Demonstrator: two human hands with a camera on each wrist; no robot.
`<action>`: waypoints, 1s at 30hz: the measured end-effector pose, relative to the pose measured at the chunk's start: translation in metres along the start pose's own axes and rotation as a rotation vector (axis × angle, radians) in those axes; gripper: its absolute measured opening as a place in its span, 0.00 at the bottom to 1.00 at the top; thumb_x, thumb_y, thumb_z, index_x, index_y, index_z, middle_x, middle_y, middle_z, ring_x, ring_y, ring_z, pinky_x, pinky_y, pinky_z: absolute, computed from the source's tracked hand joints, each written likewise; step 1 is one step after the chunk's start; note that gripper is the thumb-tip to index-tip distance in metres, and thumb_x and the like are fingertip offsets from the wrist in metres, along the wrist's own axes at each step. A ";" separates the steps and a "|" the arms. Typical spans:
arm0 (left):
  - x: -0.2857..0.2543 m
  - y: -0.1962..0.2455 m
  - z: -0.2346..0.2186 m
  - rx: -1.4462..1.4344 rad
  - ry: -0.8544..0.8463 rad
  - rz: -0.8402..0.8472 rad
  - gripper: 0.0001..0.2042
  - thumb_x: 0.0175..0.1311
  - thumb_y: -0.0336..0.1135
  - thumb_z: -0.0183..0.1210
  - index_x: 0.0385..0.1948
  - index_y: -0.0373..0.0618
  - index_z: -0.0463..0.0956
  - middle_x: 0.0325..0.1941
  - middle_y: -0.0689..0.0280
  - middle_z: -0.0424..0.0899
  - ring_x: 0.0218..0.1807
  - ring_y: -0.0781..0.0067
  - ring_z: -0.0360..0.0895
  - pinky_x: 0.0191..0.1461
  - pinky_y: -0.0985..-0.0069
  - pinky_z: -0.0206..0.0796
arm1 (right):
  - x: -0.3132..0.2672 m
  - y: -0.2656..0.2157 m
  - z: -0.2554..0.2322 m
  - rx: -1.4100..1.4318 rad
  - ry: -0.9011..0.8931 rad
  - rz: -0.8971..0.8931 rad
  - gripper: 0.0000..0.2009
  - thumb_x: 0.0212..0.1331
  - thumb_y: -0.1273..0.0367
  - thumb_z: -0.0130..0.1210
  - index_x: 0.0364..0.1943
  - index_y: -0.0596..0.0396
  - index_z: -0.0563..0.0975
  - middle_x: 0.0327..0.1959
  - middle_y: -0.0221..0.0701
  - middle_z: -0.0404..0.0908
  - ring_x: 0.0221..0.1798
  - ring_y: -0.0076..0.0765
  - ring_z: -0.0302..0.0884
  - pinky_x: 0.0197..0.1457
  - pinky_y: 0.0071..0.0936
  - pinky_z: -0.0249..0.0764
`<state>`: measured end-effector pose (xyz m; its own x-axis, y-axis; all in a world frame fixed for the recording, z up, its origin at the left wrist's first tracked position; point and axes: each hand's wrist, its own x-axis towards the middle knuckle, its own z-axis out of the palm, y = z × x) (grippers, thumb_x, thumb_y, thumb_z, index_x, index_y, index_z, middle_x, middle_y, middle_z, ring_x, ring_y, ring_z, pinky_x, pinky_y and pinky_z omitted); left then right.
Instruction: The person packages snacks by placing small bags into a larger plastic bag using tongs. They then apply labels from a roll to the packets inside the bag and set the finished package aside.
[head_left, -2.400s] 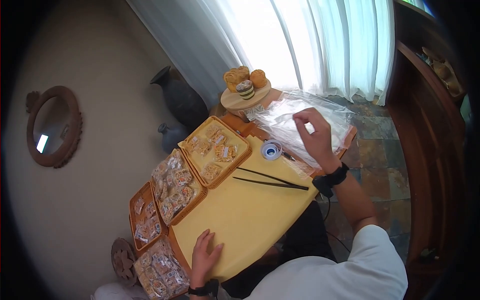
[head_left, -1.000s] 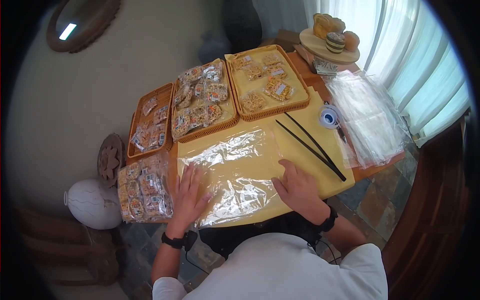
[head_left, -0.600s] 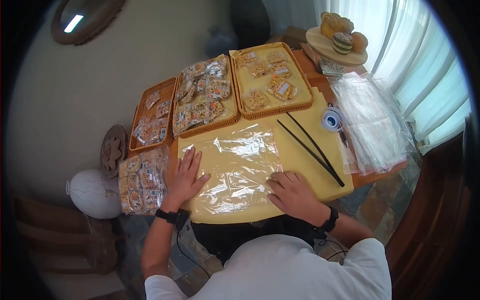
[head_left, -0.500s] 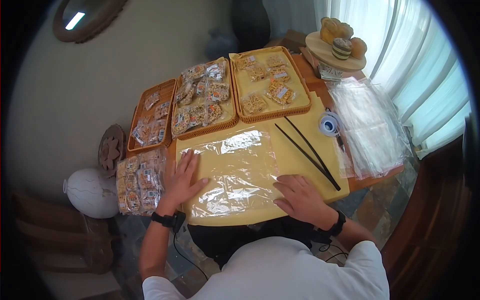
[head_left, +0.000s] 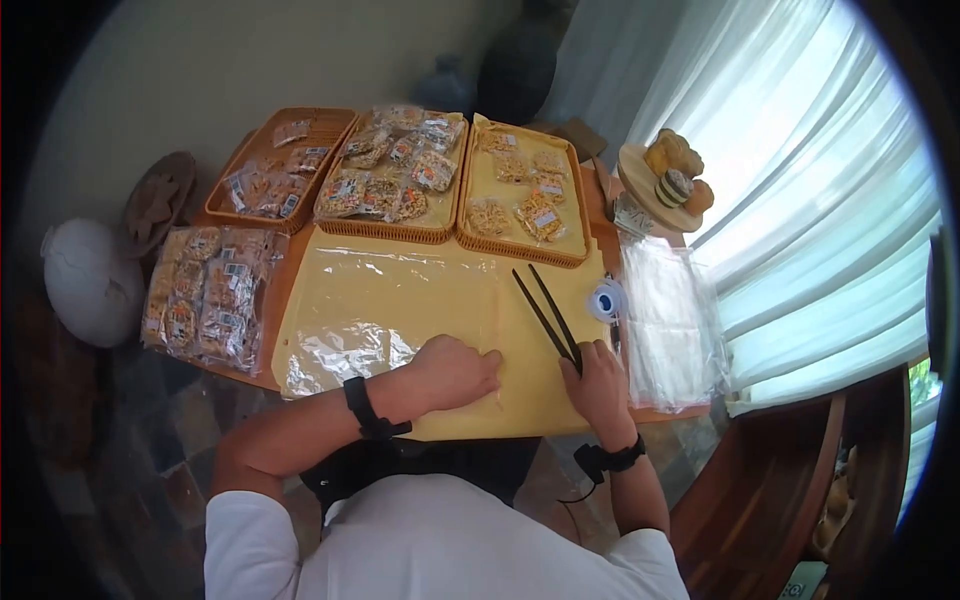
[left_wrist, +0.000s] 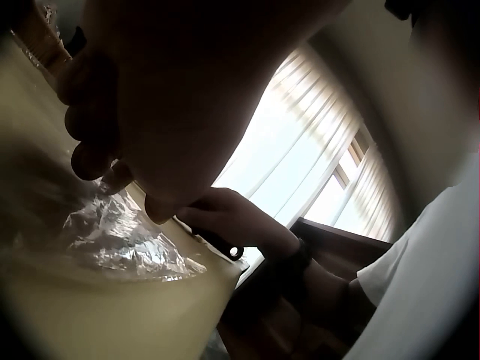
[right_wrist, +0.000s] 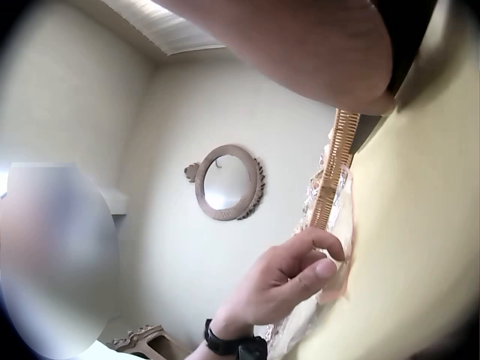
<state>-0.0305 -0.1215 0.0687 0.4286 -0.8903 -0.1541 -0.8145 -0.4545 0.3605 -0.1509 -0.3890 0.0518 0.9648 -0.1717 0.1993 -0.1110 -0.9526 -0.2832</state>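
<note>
My right hand [head_left: 600, 385] grips the joined end of slim black tongs [head_left: 545, 315]; their two long arms spread apart toward the baskets. In the left wrist view, a small hole shows at the end of the tongs [left_wrist: 236, 252]. My left hand [head_left: 455, 375] reaches across my front, its fingers curled right at the right-hand edge of a clear plastic bag [head_left: 370, 310]. This bag lies flat and shiny on the yellow cloth [head_left: 530, 400]. From the right wrist view, the left hand's thumb [right_wrist: 322, 270] and index finger are bent close together by the bag's edge; I cannot tell whether they pinch it.
Wicker baskets [head_left: 450, 238] of wrapped snacks line the back. A large bag of packets [head_left: 210, 295] lies left. A tape roll [head_left: 606, 300] and stacked clear bags [head_left: 670, 325] are right, below a round board [head_left: 640, 170] bearing bread.
The right hand has moved from the bag to the tongs and taken hold of them. The left hand has crossed from the bag's left side to its right edge. The view has turned.
</note>
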 end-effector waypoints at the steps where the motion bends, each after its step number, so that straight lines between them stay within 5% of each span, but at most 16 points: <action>1: -0.003 -0.005 0.006 0.009 0.024 0.003 0.16 0.79 0.48 0.55 0.51 0.44 0.79 0.33 0.54 0.90 0.34 0.45 0.89 0.39 0.53 0.80 | 0.001 0.000 -0.005 0.038 -0.042 0.028 0.16 0.66 0.64 0.67 0.48 0.62 0.79 0.45 0.52 0.81 0.49 0.67 0.81 0.52 0.56 0.77; 2: -0.007 -0.011 0.012 0.019 0.044 0.005 0.15 0.78 0.47 0.56 0.47 0.43 0.79 0.32 0.53 0.90 0.33 0.45 0.89 0.37 0.53 0.80 | 0.001 0.002 -0.013 0.017 -0.043 0.010 0.16 0.66 0.64 0.67 0.48 0.62 0.79 0.45 0.52 0.81 0.49 0.67 0.81 0.52 0.56 0.77; 5: -0.017 -0.020 0.031 0.129 0.068 0.020 0.14 0.75 0.45 0.57 0.44 0.42 0.80 0.31 0.53 0.90 0.32 0.48 0.90 0.34 0.54 0.80 | 0.001 0.017 -0.052 0.482 -0.358 0.323 0.11 0.76 0.66 0.61 0.49 0.62 0.79 0.38 0.35 0.85 0.32 0.32 0.83 0.37 0.32 0.79; 6: -0.021 -0.021 0.035 0.120 0.084 0.017 0.14 0.75 0.45 0.57 0.44 0.42 0.80 0.31 0.53 0.90 0.32 0.48 0.90 0.34 0.54 0.80 | 0.004 0.028 -0.056 0.654 -0.349 0.293 0.10 0.80 0.65 0.57 0.48 0.60 0.79 0.33 0.27 0.83 0.26 0.17 0.76 0.31 0.22 0.74; 8: -0.034 -0.020 0.036 0.132 0.281 0.076 0.12 0.71 0.41 0.59 0.41 0.40 0.80 0.30 0.55 0.88 0.30 0.51 0.89 0.32 0.56 0.80 | 0.028 0.023 -0.086 0.657 -0.343 0.314 0.10 0.81 0.65 0.56 0.49 0.60 0.79 0.33 0.28 0.84 0.26 0.18 0.76 0.31 0.22 0.74; 11: -0.048 -0.018 0.030 0.101 0.327 0.023 0.10 0.69 0.39 0.60 0.39 0.41 0.79 0.30 0.58 0.84 0.28 0.55 0.87 0.32 0.60 0.81 | 0.079 0.019 -0.117 0.522 -0.339 0.344 0.11 0.81 0.64 0.56 0.48 0.59 0.81 0.33 0.28 0.85 0.25 0.19 0.76 0.30 0.22 0.74; 18: -0.068 -0.020 0.036 0.048 0.440 -0.037 0.11 0.66 0.39 0.63 0.38 0.41 0.77 0.34 0.58 0.80 0.29 0.57 0.86 0.28 0.61 0.78 | 0.200 0.025 -0.110 0.280 -0.712 0.333 0.16 0.78 0.58 0.60 0.39 0.58 0.85 0.27 0.29 0.86 0.23 0.23 0.80 0.29 0.24 0.76; 25: -0.088 -0.020 0.017 0.006 0.580 -0.044 0.10 0.68 0.38 0.62 0.37 0.41 0.75 0.33 0.57 0.80 0.28 0.55 0.85 0.27 0.60 0.78 | 0.213 0.032 -0.051 0.765 -0.766 0.396 0.13 0.79 0.59 0.59 0.42 0.55 0.83 0.31 0.29 0.87 0.26 0.22 0.81 0.30 0.22 0.77; 30: -0.088 -0.024 0.020 -0.009 0.565 -0.064 0.10 0.68 0.38 0.62 0.37 0.42 0.75 0.33 0.57 0.80 0.28 0.55 0.85 0.26 0.60 0.77 | 0.209 0.008 -0.044 0.796 -0.750 0.425 0.12 0.78 0.61 0.62 0.41 0.54 0.82 0.30 0.27 0.85 0.26 0.21 0.81 0.29 0.20 0.77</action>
<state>-0.0568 -0.0331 0.0552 0.6220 -0.7058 0.3390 -0.7774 -0.5048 0.3752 0.0392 -0.4435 0.1325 0.8144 0.0058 -0.5802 -0.5341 -0.3832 -0.7536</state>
